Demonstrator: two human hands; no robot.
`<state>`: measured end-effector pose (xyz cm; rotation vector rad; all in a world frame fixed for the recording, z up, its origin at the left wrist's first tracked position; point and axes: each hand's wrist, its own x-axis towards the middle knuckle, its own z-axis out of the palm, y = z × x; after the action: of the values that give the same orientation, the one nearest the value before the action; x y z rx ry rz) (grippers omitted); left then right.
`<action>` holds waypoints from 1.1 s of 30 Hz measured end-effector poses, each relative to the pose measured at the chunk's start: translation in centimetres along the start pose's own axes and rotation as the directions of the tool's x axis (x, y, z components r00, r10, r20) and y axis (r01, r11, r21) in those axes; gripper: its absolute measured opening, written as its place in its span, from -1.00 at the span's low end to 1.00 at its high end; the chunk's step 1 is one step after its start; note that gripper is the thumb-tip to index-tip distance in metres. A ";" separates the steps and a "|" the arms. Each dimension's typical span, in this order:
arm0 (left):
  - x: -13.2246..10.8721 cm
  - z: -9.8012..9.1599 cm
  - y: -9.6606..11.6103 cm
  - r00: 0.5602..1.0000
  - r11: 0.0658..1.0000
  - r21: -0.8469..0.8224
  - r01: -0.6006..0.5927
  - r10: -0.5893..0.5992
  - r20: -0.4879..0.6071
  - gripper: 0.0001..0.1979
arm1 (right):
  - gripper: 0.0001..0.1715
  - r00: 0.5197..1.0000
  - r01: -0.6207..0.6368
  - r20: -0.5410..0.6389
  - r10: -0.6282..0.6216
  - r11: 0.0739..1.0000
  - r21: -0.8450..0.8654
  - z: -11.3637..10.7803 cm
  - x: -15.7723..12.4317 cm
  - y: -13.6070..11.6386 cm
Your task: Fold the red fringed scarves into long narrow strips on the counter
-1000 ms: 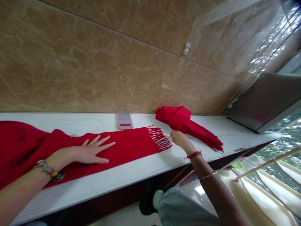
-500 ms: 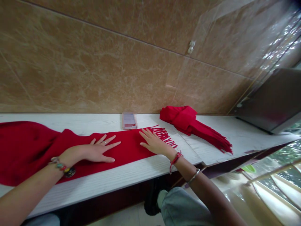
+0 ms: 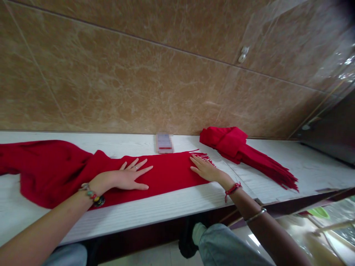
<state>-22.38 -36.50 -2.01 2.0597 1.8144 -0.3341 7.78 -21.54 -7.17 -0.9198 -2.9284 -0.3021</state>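
Red scarf [image 3: 172, 168]: flat at the right, wrinkled at the left

At the left, the scarf passes out of view; there it lies in loose folds across the worktop [image 3: 155, 207]. Next comes the left hand [image 3: 129, 179], palm down on the cloth, its fingers spread wide and pinching nothing. Behind the scarf, a phone [image 3: 164, 143] lies at the back edge. Then the right hand [image 3: 205, 170] rests flat on the fringed end, hiding part of the fringe [image 3: 204, 154]; its fingers are straight, rather close together, also gripping nothing. Between the hands the cloth looks already smooth; the left portion seems not yet flat. Furthest right, a second scarf [image 3: 230, 144] appears already wrapped, its bundle near the back edge, its tail slanting towards the front edge.
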 end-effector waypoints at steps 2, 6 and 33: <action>-0.1 -0.1 0.1 1.000 1.000 -0.012 -0.010 0.009 -0.007 -0.20 | -0.43 0.996 -0.076 -0.042 0.079 0.995 0.068 -0.6 0.7 -0.5; 0.0 -0.8 0.3 0.998 1.000 -0.008 -0.020 0.020 -0.057 -0.21 | -0.35 0.992 0.017 -0.128 0.009 0.978 0.207 -2.2 2.7 -3.7; 1.2 -2.3 -4.3 0.988 0.996 0.086 -0.035 0.048 -0.148 -0.52 | -0.70 0.945 0.263 -0.246 -0.214 0.947 0.186 -6.1 1.2 -11.9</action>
<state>-26.60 -34.04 -0.96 2.2306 1.8690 -0.2523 -0.01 -31.67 -3.09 -0.4663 -2.7910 -0.0842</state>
